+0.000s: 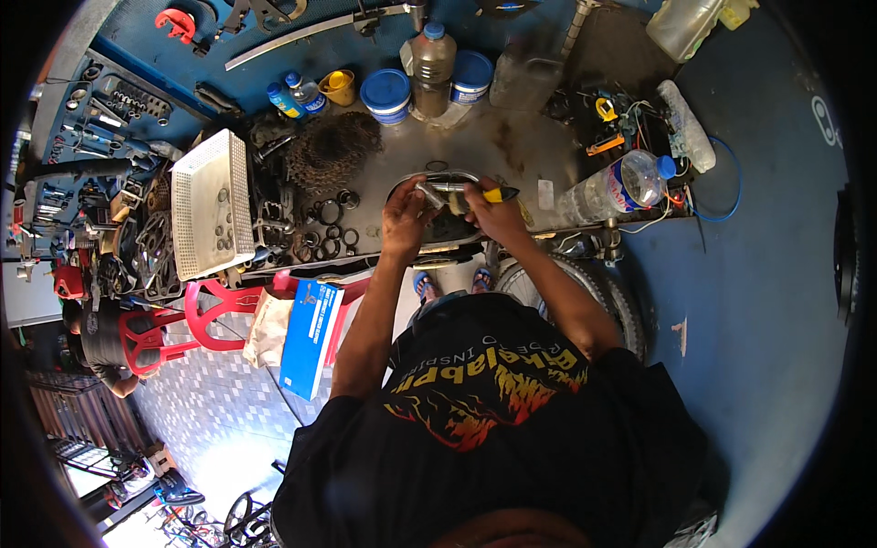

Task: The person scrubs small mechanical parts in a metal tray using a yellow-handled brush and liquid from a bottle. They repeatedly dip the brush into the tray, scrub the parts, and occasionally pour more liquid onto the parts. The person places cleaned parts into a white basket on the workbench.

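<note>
My left hand (405, 217) is closed around a small silver metal cylindrical part (429, 193). My right hand (494, 217) grips a brush (499, 194) with a yellow and black handle, its pale bristles turned toward the metal part and close to it. Whether the bristles touch it I cannot tell. Both hands are over a metal-rimmed basin (468, 175) set in the workbench (534, 137); its inside is dark and mostly hidden by my hands. Several dark rings (330, 212) lie left of my left hand, with a heap of bicycle cassettes (333, 151) behind them.
A white basket (213, 205) holds small rings. Behind the basin stand a blue-capped bottle (433, 59) and blue-lidded tubs (385, 95). To the right lies a large clear bottle (630, 181). A blue box (311, 336) rests by red chairs; a person (102, 342) is at far left.
</note>
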Demonstrator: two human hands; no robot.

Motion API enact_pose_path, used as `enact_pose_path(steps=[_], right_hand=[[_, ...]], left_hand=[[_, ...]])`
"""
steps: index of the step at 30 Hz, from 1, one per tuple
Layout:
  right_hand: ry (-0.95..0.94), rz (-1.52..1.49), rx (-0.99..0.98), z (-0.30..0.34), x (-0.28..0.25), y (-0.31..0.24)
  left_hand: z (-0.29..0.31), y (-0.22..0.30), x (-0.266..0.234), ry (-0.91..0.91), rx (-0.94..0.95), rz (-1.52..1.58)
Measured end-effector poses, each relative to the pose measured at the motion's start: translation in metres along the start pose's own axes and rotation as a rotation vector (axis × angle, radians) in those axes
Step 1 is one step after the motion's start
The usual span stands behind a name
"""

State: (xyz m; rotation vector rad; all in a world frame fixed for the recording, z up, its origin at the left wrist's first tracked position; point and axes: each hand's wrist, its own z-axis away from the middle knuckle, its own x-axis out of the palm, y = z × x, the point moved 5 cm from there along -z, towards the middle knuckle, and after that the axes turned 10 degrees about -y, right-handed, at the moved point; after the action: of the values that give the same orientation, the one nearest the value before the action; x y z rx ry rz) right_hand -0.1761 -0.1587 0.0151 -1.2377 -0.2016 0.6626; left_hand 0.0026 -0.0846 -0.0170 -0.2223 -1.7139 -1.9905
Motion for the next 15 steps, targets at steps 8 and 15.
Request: enact_pose_path(steps=[8, 15], right_hand=[[-0.166, 0.134, -0.235, 0.008, -0.010, 0.017], [0.022, 0.555, -0.306, 0.004, -0.027, -0.002]], left_hand=[[-0.003, -0.008, -0.003, -0.025, -0.148, -0.037], [-0.001, -0.011, -0.010, -0.096, -0.211, 0.058]])
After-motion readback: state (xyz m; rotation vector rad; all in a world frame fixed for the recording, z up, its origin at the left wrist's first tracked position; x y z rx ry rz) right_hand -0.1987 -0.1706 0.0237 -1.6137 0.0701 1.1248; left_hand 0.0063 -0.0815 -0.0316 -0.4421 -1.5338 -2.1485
